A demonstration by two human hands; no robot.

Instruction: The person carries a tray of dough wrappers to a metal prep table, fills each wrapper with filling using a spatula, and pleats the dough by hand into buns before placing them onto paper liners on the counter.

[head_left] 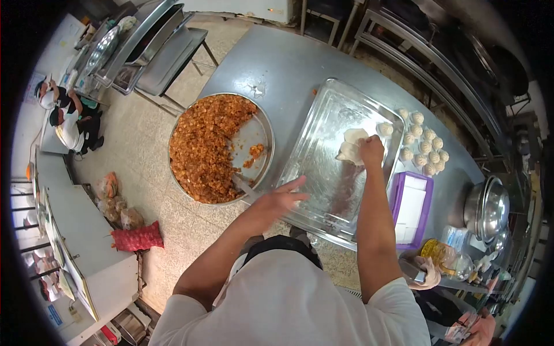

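Note:
My right hand (372, 151) is closed on the edge of a thin, floppy piece of white dough (350, 145) over the large metal tray (323, 106). One pleated bun (385, 129) sits in that tray, just beyond the hand. My left hand (276, 206), slightly blurred, hovers by the tray's near left side with fingers apart and nothing visible in them. Close to it is a wide round pan (266, 124) heaped with reddish-brown chopped filling (205, 150). A flat metal blade (243, 185) rests at the filling's near edge.
Several pleated buns (424, 144) stand on the steel table (277, 57), right of the tray. A purple-rimmed tray (430, 199), metal bowls (487, 207) and a container of yellow oil (441, 256) line the right side. Two people (72, 121) are at the far left; a red mesh sack (137, 236) lies on the floor.

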